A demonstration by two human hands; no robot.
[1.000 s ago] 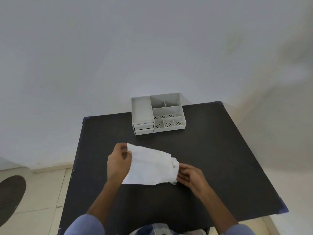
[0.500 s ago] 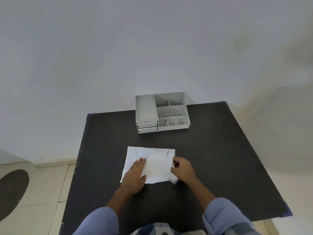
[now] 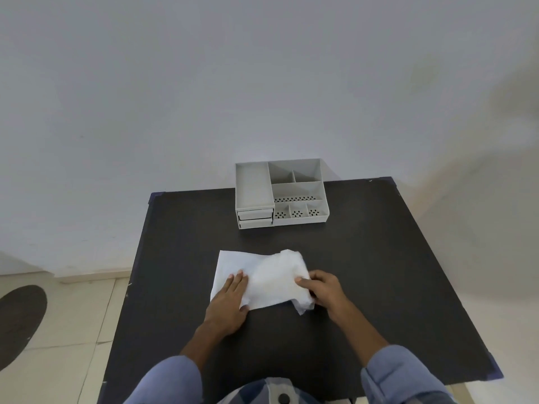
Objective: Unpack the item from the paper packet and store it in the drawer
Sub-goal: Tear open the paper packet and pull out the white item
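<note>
A crumpled white paper packet (image 3: 264, 277) lies on the black table (image 3: 364, 272) in front of me. My left hand (image 3: 229, 304) rests flat on its near left corner, fingers together, pressing it down. My right hand (image 3: 322, 290) pinches the packet's right end, which is bunched and lifted a little. What is inside the packet is hidden. A grey desk organiser (image 3: 280, 193) stands at the table's far edge; its two small drawers (image 3: 255, 218) at the front left are closed.
The organiser has several open compartments on top. A pale wall rises behind the table. Tiled floor and a dark round mat (image 3: 20, 322) lie to the left. My blue sleeves show at the bottom.
The packet went from being held up in both hands to lying on the table. My left hand now presses it flat, and my right hand has bunched up the right end.
</note>
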